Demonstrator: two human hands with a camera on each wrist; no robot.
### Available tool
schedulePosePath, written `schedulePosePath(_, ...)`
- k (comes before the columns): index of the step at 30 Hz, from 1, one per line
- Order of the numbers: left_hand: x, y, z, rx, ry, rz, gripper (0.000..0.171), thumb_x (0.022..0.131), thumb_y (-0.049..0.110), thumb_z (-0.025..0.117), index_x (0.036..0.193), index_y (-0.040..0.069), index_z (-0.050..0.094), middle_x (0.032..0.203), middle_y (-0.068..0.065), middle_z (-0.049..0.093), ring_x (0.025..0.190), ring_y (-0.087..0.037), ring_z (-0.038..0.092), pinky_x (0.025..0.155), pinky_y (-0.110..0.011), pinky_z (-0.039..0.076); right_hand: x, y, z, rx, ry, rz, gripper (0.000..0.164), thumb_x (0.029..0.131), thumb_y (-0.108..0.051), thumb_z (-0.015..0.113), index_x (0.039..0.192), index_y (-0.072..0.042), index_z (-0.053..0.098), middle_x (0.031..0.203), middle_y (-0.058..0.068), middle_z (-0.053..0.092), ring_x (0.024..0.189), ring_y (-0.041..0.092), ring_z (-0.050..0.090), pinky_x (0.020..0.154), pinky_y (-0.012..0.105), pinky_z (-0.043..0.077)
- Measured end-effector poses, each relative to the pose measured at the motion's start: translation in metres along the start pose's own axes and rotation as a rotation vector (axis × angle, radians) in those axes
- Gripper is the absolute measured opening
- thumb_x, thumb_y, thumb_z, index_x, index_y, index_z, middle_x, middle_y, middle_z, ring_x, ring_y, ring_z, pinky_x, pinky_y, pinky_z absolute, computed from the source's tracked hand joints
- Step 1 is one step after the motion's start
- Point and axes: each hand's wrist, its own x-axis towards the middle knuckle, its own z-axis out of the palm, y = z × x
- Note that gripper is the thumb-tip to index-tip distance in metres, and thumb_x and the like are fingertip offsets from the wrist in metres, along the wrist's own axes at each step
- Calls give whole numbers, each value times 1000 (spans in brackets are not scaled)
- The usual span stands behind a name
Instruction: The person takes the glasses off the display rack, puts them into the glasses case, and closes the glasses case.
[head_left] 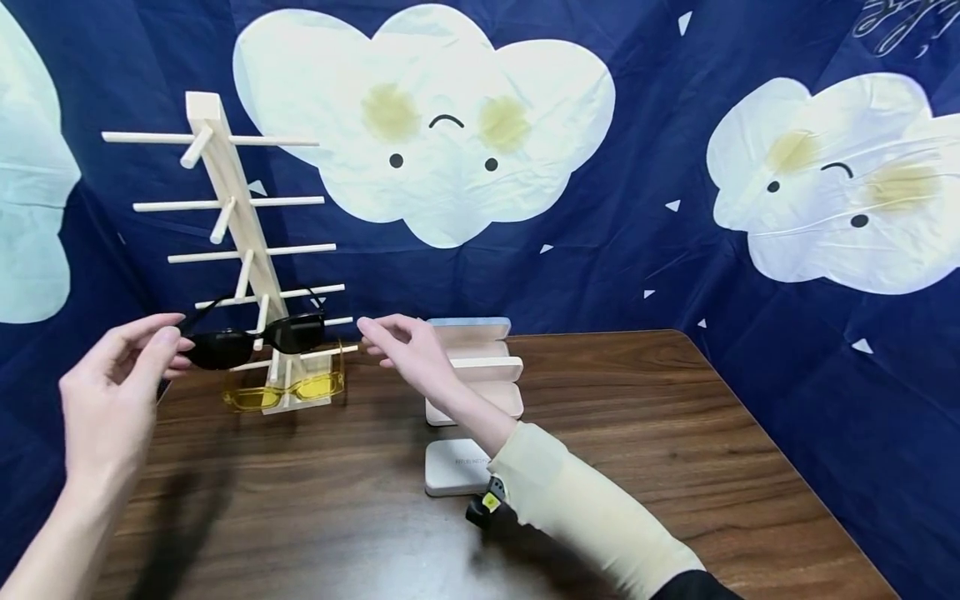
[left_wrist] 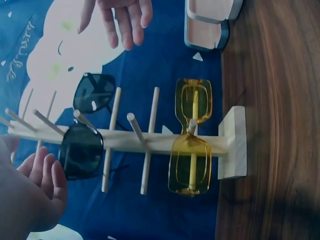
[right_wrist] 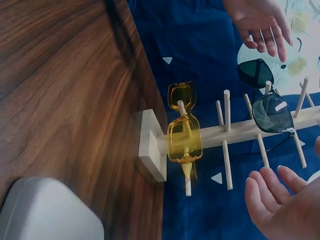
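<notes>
Black sunglasses (head_left: 295,333) hang on a wooden display stand (head_left: 243,225), their bridge over a front peg. Below them, yellow-framed glasses (head_left: 321,387) sit on the lowest peg, near the base. Beside the dark lens at the left end is my left hand (head_left: 120,383), its fingers loosely bent and, in the right wrist view, apart from the frame. My right hand (head_left: 408,346) reaches toward the other end of the sunglasses, relaxed and holding nothing. In the left wrist view that hand (left_wrist: 122,20) shows a gap from the dark lens (left_wrist: 94,92).
Opened glasses cases (head_left: 475,392) with pale pink lining stand at the back of the wooden table (head_left: 637,433). A closed white case (head_left: 455,467) lies nearer, partly behind my right forearm. Bare pegs (head_left: 161,206) stick out from the stand's upper part. A blue cloud-print cloth (head_left: 645,208) hangs behind.
</notes>
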Motion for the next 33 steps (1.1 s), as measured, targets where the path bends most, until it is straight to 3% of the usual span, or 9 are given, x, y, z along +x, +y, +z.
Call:
schedulePosePath(6, 14, -7, -2, -19, 112, -49, 16, 101, 15, 65, 112, 14, 76, 79, 20, 69, 68, 0, 59, 63, -6, 50, 10, -2, 10, 58, -4, 16, 43, 99, -48, 64, 118, -10, 73, 110, 13, 78, 98, 17, 76, 89, 38, 62)
schedulePosePath(10, 22, -11, -2, -27, 137, -138, 14, 100, 17, 65, 106, 21, 77, 79, 22, 69, 67, 0, 58, 61, -5, 49, 16, -4, 18, 101, -14, 16, 43, 100, -47, 64, 116, -9, 73, 112, 18, 77, 107, 31, 75, 88, 38, 63)
schedulePosePath(13, 27, -15, -3, -45, 134, -219, 13, 99, 19, 66, 101, 25, 77, 77, 23, 69, 66, 2, 58, 59, -5, 49, 18, -6, 24, 105, -25, 15, 46, 100, -47, 63, 117, -6, 73, 112, 19, 77, 108, 33, 75, 86, 35, 63)
schedulePosePath(18, 32, -25, -8, -131, 32, -326, 7, 98, 23, 68, 94, 26, 73, 75, 21, 70, 64, 4, 61, 58, -7, 50, 20, -7, 30, 147, -42, 36, 50, 101, -47, 62, 119, -1, 72, 112, 22, 76, 109, 35, 74, 86, 36, 63)
schedulePosePath(21, 32, -31, -11, -81, -74, -329, 9, 101, 31, 65, 94, 27, 69, 73, 24, 69, 63, 6, 62, 60, -7, 48, 22, -6, 32, 197, -47, 54, 50, 101, -45, 62, 116, 1, 73, 112, 24, 76, 111, 41, 72, 87, 39, 63)
schedulePosePath(25, 30, -33, -11, -19, -166, -323, 17, 103, 39, 61, 92, 28, 67, 69, 23, 67, 62, 6, 62, 61, -9, 46, 24, -7, 36, 230, -48, 60, 46, 102, -43, 62, 109, 1, 74, 107, 25, 76, 111, 45, 71, 89, 45, 63)
schedulePosePath(30, 29, -30, -6, -25, -168, -331, 24, 103, 39, 59, 85, 28, 68, 65, 21, 65, 61, 5, 62, 65, -7, 44, 24, -9, 40, 245, -65, 58, 42, 103, -40, 62, 103, 1, 71, 99, 23, 75, 109, 46, 71, 94, 52, 59)
schedulePosePath(33, 29, -28, -3, -85, -143, -353, 25, 102, 37, 62, 81, 27, 69, 64, 19, 64, 59, 3, 62, 65, -7, 43, 24, -10, 40, 243, -78, 56, 42, 103, -38, 61, 100, 3, 69, 95, 22, 75, 109, 47, 70, 96, 55, 56)
